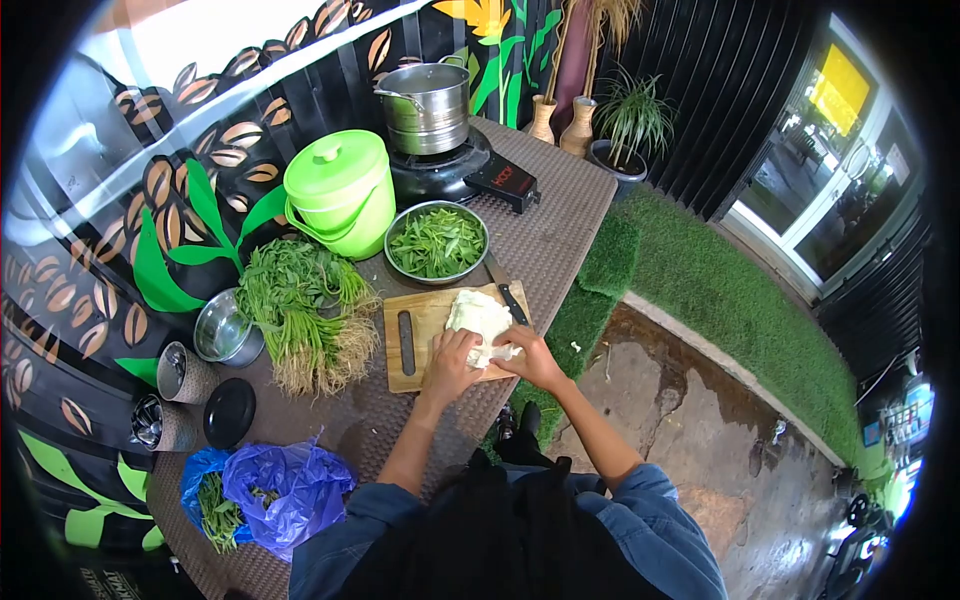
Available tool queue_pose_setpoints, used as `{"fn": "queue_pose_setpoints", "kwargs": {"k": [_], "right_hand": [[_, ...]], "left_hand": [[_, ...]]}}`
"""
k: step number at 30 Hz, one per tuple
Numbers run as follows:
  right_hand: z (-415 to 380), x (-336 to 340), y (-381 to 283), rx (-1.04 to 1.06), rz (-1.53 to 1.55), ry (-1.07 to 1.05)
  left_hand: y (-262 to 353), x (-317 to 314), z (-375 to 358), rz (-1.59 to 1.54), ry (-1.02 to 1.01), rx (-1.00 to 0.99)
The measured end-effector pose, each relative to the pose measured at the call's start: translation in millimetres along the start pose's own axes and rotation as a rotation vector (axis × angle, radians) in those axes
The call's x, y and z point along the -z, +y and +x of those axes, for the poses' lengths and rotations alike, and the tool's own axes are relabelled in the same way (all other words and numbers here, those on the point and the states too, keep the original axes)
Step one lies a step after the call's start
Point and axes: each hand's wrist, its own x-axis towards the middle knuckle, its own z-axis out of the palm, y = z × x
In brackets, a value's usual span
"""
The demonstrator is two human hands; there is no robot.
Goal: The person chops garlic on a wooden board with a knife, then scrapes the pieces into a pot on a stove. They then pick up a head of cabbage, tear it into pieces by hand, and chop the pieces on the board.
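Observation:
A pale, whitish leafy vegetable point(480, 312) lies on a wooden cutting board point(400, 372) with a slot at its left. My left hand point(453, 366) is closed on the vegetable's near left side. At its near right side my right hand point(530, 358) pinches a pale piece of it. A knife with a black handle point(514, 303) rests at the board's right edge, beside the vegetable. Just beyond the board stands a metal bowl of cut green leaves point(437, 242).
Left of the board lie rooted greens point(300, 310), a metal bowl point(228, 330), a black lid point(229, 413) and purple bags point(285, 495). Farther back stand a lidded green bucket point(345, 195) and a steel pot point(428, 110) on a black stove point(440, 175).

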Motion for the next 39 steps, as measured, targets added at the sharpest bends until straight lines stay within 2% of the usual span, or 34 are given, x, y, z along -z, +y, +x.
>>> {"fn": "queue_pose_setpoints", "kwargs": {"k": [4, 6, 9, 12, 18, 22, 27, 34, 39], "right_hand": [[-2, -1, 4, -0.012, 0.006, 0.055], [-6, -1, 3, 0.1, -0.174, 0.056], [-13, -10, 3, 0.124, -0.268, 0.084], [-18, -23, 8, 0.09, -0.249, 0.199], [-20, -36, 15, 0.021, -0.226, 0.246], [-15, -36, 18, 0.149, -0.232, 0.288], [-20, -33, 15, 0.104, -0.216, 0.253], [-15, -23, 15, 0.029, -0.105, 0.148], [-18, -19, 10, 0.048, -0.174, 0.235]], "left_hand": [[-2, 0, -2, 0.035, -0.031, 0.02], [-3, -2, -3, 0.047, -0.023, 0.02], [-2, -5, -6, 0.065, -0.007, 0.032], [-2, -9, -9, 0.078, 0.017, 0.026], [-6, -11, -12, 0.066, 0.029, -0.006], [-6, -10, -11, 0.048, 0.027, -0.019], [-5, -9, -8, 0.061, 0.024, -0.026], [-12, -7, 0, 0.015, -0.085, -0.02], [-13, -9, -3, 0.016, -0.034, -0.056]]}}
